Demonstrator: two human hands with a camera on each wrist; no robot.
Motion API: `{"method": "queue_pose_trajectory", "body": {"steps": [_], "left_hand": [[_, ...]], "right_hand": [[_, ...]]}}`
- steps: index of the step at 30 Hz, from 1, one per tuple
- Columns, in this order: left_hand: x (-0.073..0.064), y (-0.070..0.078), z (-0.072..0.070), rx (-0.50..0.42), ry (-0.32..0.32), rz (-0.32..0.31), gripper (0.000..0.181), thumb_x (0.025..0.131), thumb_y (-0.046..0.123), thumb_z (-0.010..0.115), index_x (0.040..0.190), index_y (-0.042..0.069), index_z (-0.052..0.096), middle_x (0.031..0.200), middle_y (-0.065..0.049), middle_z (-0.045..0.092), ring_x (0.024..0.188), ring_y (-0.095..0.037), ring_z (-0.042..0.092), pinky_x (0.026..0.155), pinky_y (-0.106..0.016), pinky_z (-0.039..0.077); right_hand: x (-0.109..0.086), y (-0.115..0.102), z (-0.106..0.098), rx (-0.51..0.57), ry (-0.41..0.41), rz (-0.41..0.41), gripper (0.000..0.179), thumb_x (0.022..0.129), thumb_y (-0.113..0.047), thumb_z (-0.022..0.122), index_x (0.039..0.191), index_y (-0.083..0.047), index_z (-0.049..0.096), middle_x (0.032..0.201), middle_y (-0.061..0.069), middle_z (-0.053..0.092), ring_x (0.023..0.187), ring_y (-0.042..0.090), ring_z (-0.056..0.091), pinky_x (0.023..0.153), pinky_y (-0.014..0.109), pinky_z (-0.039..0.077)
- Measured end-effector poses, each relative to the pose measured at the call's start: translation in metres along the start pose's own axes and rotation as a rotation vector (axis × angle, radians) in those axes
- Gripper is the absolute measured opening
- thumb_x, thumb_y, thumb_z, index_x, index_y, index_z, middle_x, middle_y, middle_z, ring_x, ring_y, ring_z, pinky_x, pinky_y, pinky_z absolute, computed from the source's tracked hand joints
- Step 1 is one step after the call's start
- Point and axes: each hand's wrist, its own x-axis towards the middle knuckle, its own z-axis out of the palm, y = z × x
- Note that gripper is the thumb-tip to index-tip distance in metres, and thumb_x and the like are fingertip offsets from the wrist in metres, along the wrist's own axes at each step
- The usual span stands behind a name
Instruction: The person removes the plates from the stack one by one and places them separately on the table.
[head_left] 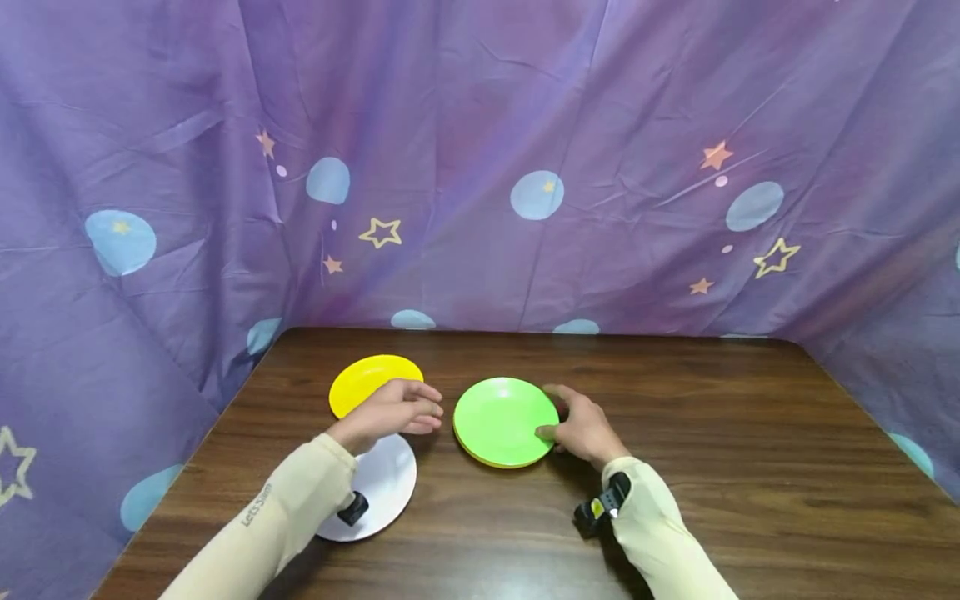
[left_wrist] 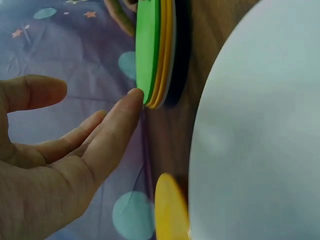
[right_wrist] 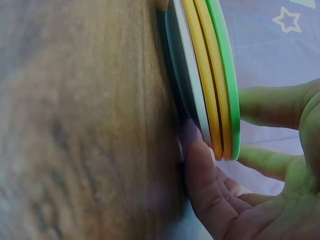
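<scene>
A stack of plates (head_left: 502,421) stands mid-table, a green plate (right_wrist: 229,90) on top. Under it are two yellow plates (right_wrist: 207,85) and a white one (right_wrist: 192,65); whether the dark band below is a plate or shadow, I cannot tell. My right hand (head_left: 585,427) grips the stack's right edge, thumb over the green rim and fingers round the side and lower edge. My left hand (head_left: 393,410) hovers left of the stack with fingers extended, holding nothing and apart from it. Beneath that arm lies a white plate (head_left: 390,479), partly covered by the wrist. Behind the hand is a yellow plate (head_left: 367,379).
The brown wooden table (head_left: 712,417) ends at a purple curtain (head_left: 465,267) printed with stars and blue shapes. More curtain hangs along both sides. Each wrist wears a small black camera, such as the right camera (head_left: 600,508).
</scene>
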Motion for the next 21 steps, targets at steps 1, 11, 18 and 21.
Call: {"method": "queue_pose_trajectory", "body": {"steps": [1, 11, 18, 21], "left_hand": [[0.002, -0.001, 0.003, 0.000, -0.003, -0.010, 0.040, 0.100, 0.009, 0.051, 0.133, -0.014, 0.048, 0.126, -0.032, 0.061, 0.112, -0.039, 0.068, 0.097, -0.041, 0.058], [0.013, 0.000, 0.020, 0.046, -0.011, -0.087, 0.040, 0.096, 0.006, 0.056, 0.130, -0.014, 0.052, 0.123, -0.025, 0.064, 0.107, -0.031, 0.070, 0.096, -0.040, 0.058], [0.014, -0.001, 0.026, 0.057, -0.006, -0.098, 0.034, 0.098, 0.006, 0.053, 0.126, -0.013, 0.057, 0.119, -0.023, 0.065, 0.103, -0.027, 0.070, 0.095, -0.039, 0.059], [0.015, -0.001, 0.027, 0.061, -0.012, -0.091, 0.034, 0.100, 0.007, 0.052, 0.126, -0.014, 0.057, 0.115, -0.022, 0.066, 0.103, -0.028, 0.070, 0.095, -0.039, 0.059]], "right_hand": [[0.000, 0.001, 0.001, 0.004, -0.004, 0.003, 0.073, 0.081, -0.007, 0.079, 0.147, -0.007, 0.048, 0.107, 0.023, 0.063, 0.056, 0.017, 0.062, 0.054, 0.029, 0.055], [0.000, 0.000, 0.000, -0.001, 0.004, 0.005, 0.068, 0.081, -0.007, 0.079, 0.143, -0.006, 0.051, 0.103, 0.021, 0.064, 0.057, 0.018, 0.062, 0.053, 0.028, 0.053], [-0.002, 0.001, -0.002, -0.012, 0.023, -0.005, 0.068, 0.080, -0.007, 0.079, 0.142, -0.007, 0.053, 0.101, 0.020, 0.066, 0.054, 0.015, 0.061, 0.051, 0.026, 0.051], [-0.002, 0.002, -0.002, -0.016, 0.028, -0.010, 0.067, 0.079, -0.007, 0.079, 0.142, -0.007, 0.053, 0.101, 0.020, 0.066, 0.053, 0.015, 0.061, 0.051, 0.026, 0.051]]}}
